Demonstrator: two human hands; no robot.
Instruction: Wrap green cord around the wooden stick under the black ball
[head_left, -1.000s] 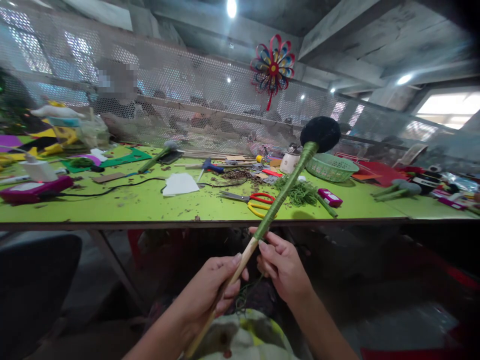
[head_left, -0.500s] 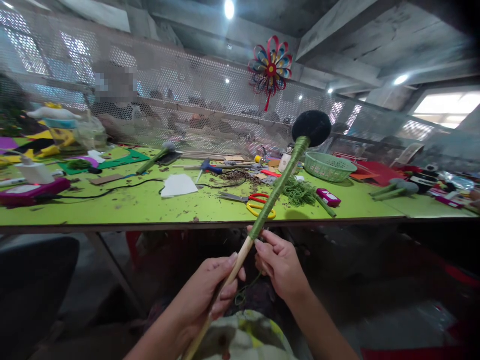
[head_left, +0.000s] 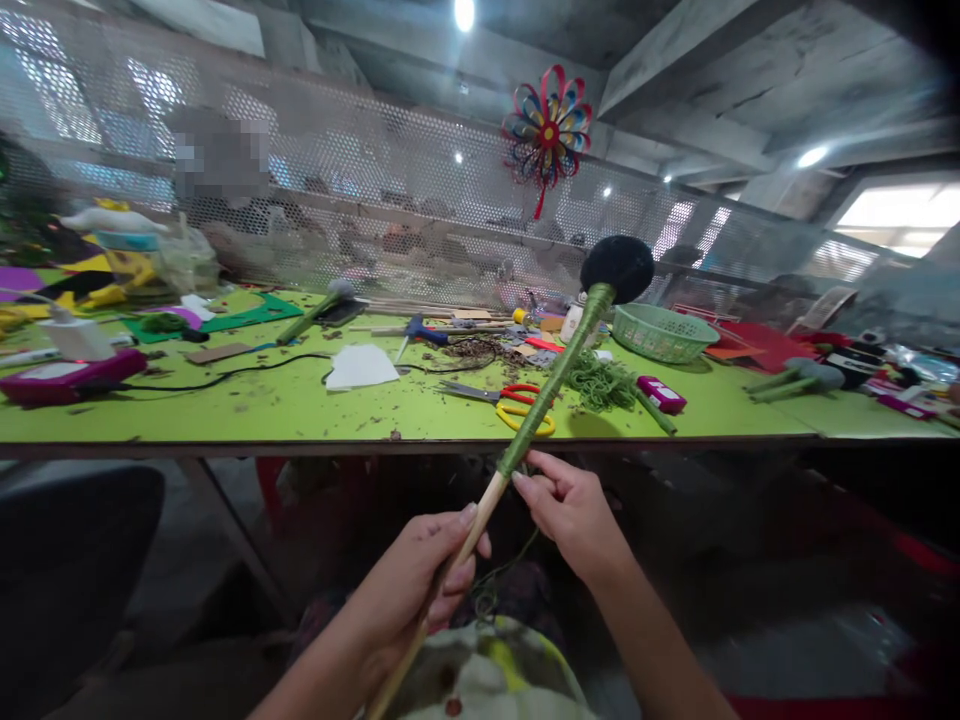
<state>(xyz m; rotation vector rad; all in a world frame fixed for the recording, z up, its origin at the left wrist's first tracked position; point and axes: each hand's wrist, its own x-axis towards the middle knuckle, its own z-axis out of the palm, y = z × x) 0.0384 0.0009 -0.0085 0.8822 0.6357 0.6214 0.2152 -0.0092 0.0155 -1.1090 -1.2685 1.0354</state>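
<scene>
A wooden stick (head_left: 491, 494) slants up and away from me, with my left hand (head_left: 427, 575) wrapped round its bare lower part. Its upper part is covered in tight turns of green yarn (head_left: 551, 385), and a round black head (head_left: 618, 268) tops it. At the lower end of the wrapping, my right hand (head_left: 570, 515) pinches the green yarn, thumb and forefinger close beside the stick. A loose tail of yarn (head_left: 486, 598) hangs below toward my lap. Scissors (head_left: 510, 400) with red and yellow handles lie on the table behind the stick.
The green table (head_left: 247, 415) holds a white scrap (head_left: 362, 367), a glue gun (head_left: 424, 332), a green yarn heap (head_left: 600, 380), a green basket (head_left: 664, 333) and purple boxes (head_left: 661, 394). A perforated screen (head_left: 420, 220) stands behind, with a blurred person (head_left: 221, 160) beyond. A pinwheel ornament (head_left: 549, 133) hangs above.
My right hand has shifted slightly right, its fingers drawn out from behind the stick to its right side. The black head sits slightly lower and further left. My left hand keeps its hold.
</scene>
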